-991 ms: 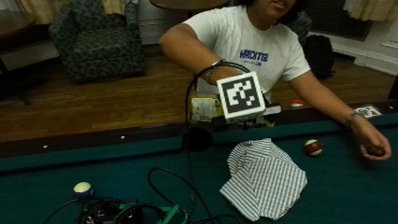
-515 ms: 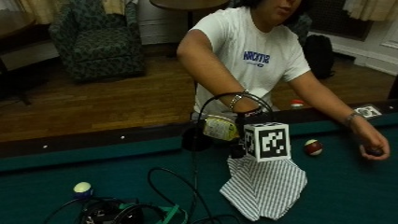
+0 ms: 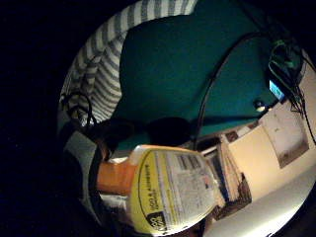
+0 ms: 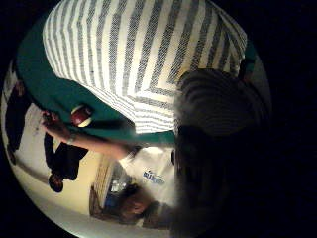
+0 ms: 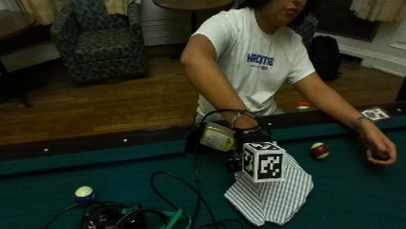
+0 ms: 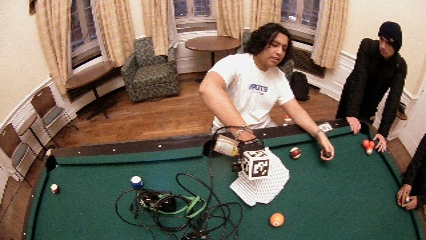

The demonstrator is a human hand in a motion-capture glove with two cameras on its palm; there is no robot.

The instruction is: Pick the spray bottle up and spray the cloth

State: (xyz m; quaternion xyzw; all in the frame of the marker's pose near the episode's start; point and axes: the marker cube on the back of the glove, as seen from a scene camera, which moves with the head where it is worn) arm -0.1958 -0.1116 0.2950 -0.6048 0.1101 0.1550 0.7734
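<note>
A spray bottle (image 5: 218, 137) with a yellow label is gripped in my gloved right hand (image 5: 248, 137), tilted on its side just above the table near the rail. The same bottle (image 3: 168, 192) fills much of the little finger side palm view. The grey-and-white striped cloth (image 5: 273, 195) lies crumpled on the green felt directly below and in front of the hand. In the thumb side palm view the cloth (image 4: 143, 54) spreads wide and close. The wide outside view shows the bottle (image 6: 226, 146) beside the cloth (image 6: 263, 187).
A red-and-white ball (image 5: 319, 150) lies right of the cloth, near the person's bare left hand (image 5: 379, 151) resting on the felt. A tangle of cables (image 5: 146, 214) and a white ball (image 5: 84, 192) sit to the left. An orange ball (image 6: 276, 219) lies nearer the front.
My right hand has come down with the spray bottle, from above the rail to low over the near edge of the cloth. The cloth has stayed put.
</note>
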